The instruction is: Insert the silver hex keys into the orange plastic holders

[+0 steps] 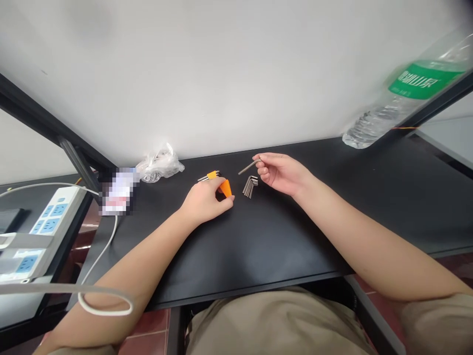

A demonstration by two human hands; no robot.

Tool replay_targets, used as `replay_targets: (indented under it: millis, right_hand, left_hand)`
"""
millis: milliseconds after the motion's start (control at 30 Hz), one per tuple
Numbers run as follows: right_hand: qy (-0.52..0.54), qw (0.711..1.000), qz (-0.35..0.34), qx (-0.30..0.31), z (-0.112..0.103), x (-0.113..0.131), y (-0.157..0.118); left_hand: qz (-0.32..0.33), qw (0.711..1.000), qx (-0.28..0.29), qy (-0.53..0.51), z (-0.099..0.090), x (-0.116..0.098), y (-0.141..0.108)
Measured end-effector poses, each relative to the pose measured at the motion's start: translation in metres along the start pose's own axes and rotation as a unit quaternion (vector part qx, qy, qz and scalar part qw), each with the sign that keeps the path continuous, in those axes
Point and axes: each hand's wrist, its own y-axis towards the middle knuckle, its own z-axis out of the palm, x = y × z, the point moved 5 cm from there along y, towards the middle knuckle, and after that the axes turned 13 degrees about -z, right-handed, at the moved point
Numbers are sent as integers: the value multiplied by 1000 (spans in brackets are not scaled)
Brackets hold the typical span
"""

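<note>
Khaki lap up front, then a black desk: right hand pinches one hex key, the other keys lying bunched just beside it. Left hand curls over an orange plastic holder, can't tell if gripping, power strip off left.

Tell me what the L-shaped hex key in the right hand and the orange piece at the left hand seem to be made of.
The hex key in the right hand looks like steel: plain grey with a dull metallic sheen. The orange piece looks like moulded plastic, being opaque, smooth and evenly coloured, though rubber is possible.
</note>
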Motion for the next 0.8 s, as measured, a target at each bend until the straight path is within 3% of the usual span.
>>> replay_targets:
  millis: [233, 800]
  right_hand:
    - [-13, 997, -30, 76, 35, 5, -20]
    - [-17, 998, -58, 35, 31, 4, -17]
  left_hand:
    - [13, 997, 39, -62, 3, 0, -2]
    - [76, 988, 63, -123, 2, -7, -7]
